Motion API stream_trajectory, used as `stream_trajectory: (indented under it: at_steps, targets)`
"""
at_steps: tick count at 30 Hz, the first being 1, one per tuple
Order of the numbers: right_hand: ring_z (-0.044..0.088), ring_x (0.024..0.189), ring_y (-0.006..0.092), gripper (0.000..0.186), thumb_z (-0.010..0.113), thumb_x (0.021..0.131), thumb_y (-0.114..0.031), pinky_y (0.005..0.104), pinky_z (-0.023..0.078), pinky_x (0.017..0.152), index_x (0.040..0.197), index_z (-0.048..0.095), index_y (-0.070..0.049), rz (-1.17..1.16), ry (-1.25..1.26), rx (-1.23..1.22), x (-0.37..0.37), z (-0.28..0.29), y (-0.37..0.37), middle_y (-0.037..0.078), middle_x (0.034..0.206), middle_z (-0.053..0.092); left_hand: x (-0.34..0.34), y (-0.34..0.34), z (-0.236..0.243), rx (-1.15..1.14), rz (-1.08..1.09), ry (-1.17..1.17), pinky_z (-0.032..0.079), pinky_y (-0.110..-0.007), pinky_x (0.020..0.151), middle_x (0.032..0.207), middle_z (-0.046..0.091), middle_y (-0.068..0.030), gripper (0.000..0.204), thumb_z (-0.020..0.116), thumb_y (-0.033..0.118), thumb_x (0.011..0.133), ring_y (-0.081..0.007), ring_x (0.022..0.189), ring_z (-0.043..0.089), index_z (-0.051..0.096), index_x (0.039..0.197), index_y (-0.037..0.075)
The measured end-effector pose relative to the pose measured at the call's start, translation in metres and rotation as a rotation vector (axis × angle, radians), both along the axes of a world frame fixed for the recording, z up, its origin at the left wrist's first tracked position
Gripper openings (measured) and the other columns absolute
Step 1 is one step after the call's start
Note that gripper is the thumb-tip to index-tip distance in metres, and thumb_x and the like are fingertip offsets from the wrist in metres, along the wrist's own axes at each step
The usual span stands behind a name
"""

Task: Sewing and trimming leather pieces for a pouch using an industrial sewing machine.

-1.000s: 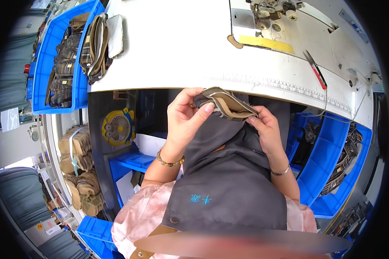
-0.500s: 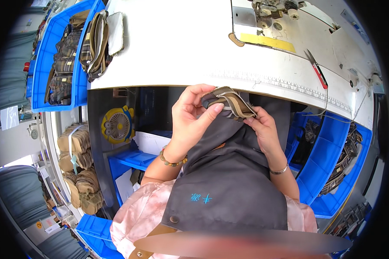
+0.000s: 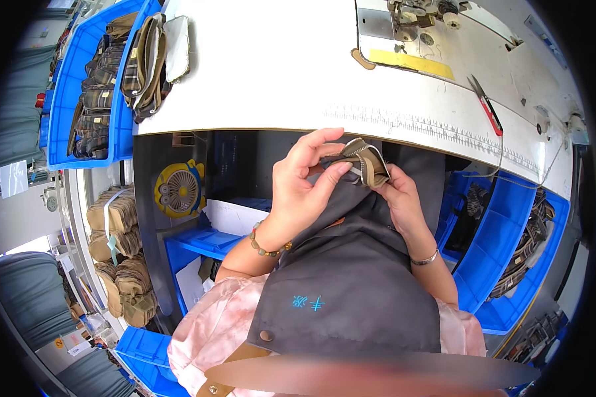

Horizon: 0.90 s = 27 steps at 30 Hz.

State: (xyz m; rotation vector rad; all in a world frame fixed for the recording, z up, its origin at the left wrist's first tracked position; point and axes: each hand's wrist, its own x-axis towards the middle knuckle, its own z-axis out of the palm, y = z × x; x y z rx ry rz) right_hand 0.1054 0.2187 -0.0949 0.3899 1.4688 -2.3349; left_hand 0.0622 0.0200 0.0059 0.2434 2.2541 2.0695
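Both hands hold a small brown and grey fabric pouch [image 3: 372, 165] with a zipper along its edge, just over my lap and in front of the table edge. My left hand [image 3: 308, 175] pinches its left end between thumb and fingers, with the index finger raised. At the pouch's right end, my right hand [image 3: 402, 195] grips it with thumb and fingertips. The pouch is bent and bunched between them, and its inside is mostly hidden. Beneath it lies the dark grey apron [image 3: 351, 284] that I wear.
Ahead is a white table [image 3: 265, 66] with a sewing machine [image 3: 417, 26] and red-handled thread snips [image 3: 487, 109]. Plaid pouches [image 3: 146, 66] lie by a blue crate [image 3: 65, 126] at left. Another blue crate [image 3: 493, 231] stands at right, and a yellow fan [image 3: 179, 190] sits below the table.
The pouch has been folded and bunched more tightly, its left end drawn in toward the right. My left hand has shifted slightly right; my right hand stays nearly in place.
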Motion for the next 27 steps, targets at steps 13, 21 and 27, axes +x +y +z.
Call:
stream_trajectory:
  at_steps: [13,21,27]
  targets:
    - [0.061,0.098,0.0095,0.020,0.059,0.096,0.001,0.0258,0.048,0.091,0.115,0.063,0.001,0.001,-0.004,0.021,0.003,-0.001,0.002,0.003,0.107,0.068,-0.001,-0.006,-0.008,0.190,0.022,-0.085,0.055,-0.023,0.087,0.113,0.071,-0.0119,0.042,0.067,-0.008,0.090,-0.0123,0.103,0.067,0.056,0.131,-0.003]
    - [0.062,0.095,0.0085,0.024,0.070,0.090,0.003,0.0244,0.049,0.089,0.113,0.064,0.002,-0.024,0.190,-0.069,-0.001,0.043,0.013,0.003,0.105,0.067,0.005,-0.059,-0.056,0.819,0.150,-0.279,0.060,-0.034,0.093,0.126,0.064,-0.0109,0.037,0.063,0.006,0.097,-0.0193,0.107,0.069,0.052,0.132,0.001]
    - [0.062,0.096,0.0082,0.024,0.070,0.091,0.004,0.0249,0.051,0.086,0.113,0.063,0.005,-0.049,0.292,-0.141,-0.003,0.068,-0.001,0.004,0.104,0.067,0.027,-0.066,-0.092,1.183,0.240,-0.684,0.061,-0.032,0.094,0.125,0.066,-0.0151,0.030,0.053,0.006,0.102,-0.0233,0.109,0.069,0.056,0.130,-0.001]
